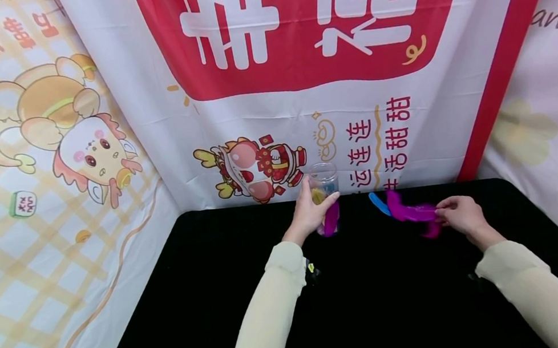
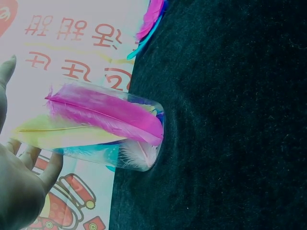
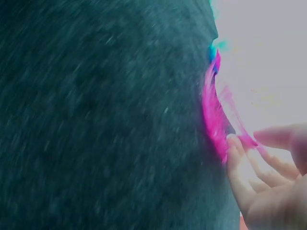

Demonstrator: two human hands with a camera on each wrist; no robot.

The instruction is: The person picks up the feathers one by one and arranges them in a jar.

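Observation:
My left hand (image 1: 308, 211) grips a clear plastic cup (image 1: 323, 170) at the back edge of the black table. Inside the cup, a magenta feather (image 2: 108, 112), a yellow feather (image 2: 72, 133), a white feather (image 2: 140, 152) and blue ones show through the wall. To the right, my right hand (image 1: 464, 216) pinches the end of a magenta feather (image 1: 420, 213) between thumb and fingers. More magenta feather (image 3: 213, 117) lies beside those fingertips in the right wrist view, partly blurred. Just left of it a blue feather (image 1: 379, 204) rests near the table's back edge.
A black cloth-covered table (image 1: 376, 300) spreads in front of me. Behind it hangs a white and red printed cloth (image 1: 251, 114). Patterned cloth walls (image 1: 59, 239) stand on the left and right sides.

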